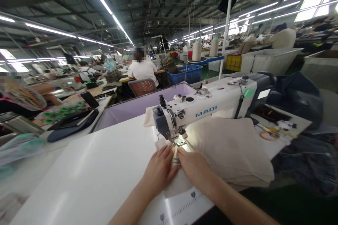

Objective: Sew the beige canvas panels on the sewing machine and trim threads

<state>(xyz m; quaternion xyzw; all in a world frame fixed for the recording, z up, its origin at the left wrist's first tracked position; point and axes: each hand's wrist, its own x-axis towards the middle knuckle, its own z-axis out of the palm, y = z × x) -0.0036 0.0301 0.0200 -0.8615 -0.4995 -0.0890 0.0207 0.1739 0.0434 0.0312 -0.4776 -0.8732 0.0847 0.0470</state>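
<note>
A white sewing machine (206,112) stands on the table in front of me, its lamp lighting the needle area. Beige fabric (227,151) runs under the presser foot (180,142) and spreads out to the right beneath the machine's arm. Just left of the foot, my left hand (160,167) is closed on the fabric, thumb turned toward the right hand. Close in front of the foot, my right hand (196,168) has its fingers pressed together on the same fabric. My hands partly hide the cloth between them.
The white tabletop (87,172) extends left, with a printed ruler near its front edge. Behind it is a lilac bin (121,110). Scissors and small tools (271,133) lie at the right. Thread cones (196,51) stand behind the machine; a seated person (142,68) is farther back.
</note>
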